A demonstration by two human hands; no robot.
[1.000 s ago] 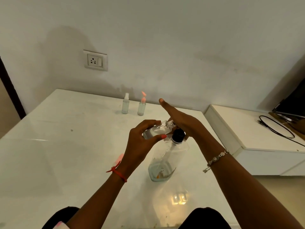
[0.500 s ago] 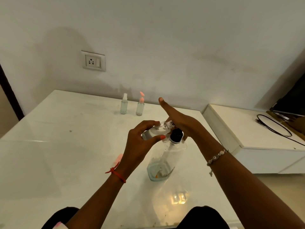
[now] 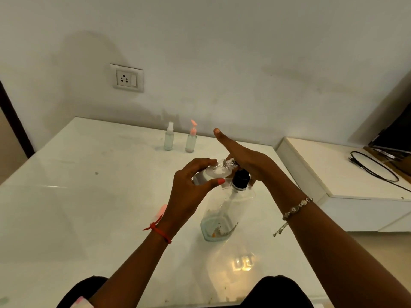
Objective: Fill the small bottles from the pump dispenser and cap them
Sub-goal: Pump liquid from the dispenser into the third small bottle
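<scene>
My left hand [image 3: 191,192] grips a small clear bottle [image 3: 213,172], uncapped and tilted on its side, its threaded neck pointing right toward the pump. A large clear pump dispenser [image 3: 224,216] with a black collar [image 3: 241,178] stands on the white table [image 3: 89,196]; only a little liquid lies at its bottom. My right hand [image 3: 246,158] lies flat over the pump head, fingers stretched out; the nozzle is hidden under the palm. Two small capped bottles stand at the table's far edge: one with a white spray top [image 3: 169,138], one with a pink pump top [image 3: 191,138].
A pink object [image 3: 161,212] lies on the table, partly hidden behind my left wrist. A low white cabinet [image 3: 333,174] with a black cable [image 3: 373,167] stands to the right. A wall socket [image 3: 127,78] is above the table. My dark-clothed knees show at the bottom.
Both hands and the small bottle stay at the pump head; only a slight shift of the view. The pump collar sits marginally lower than a second ago.
</scene>
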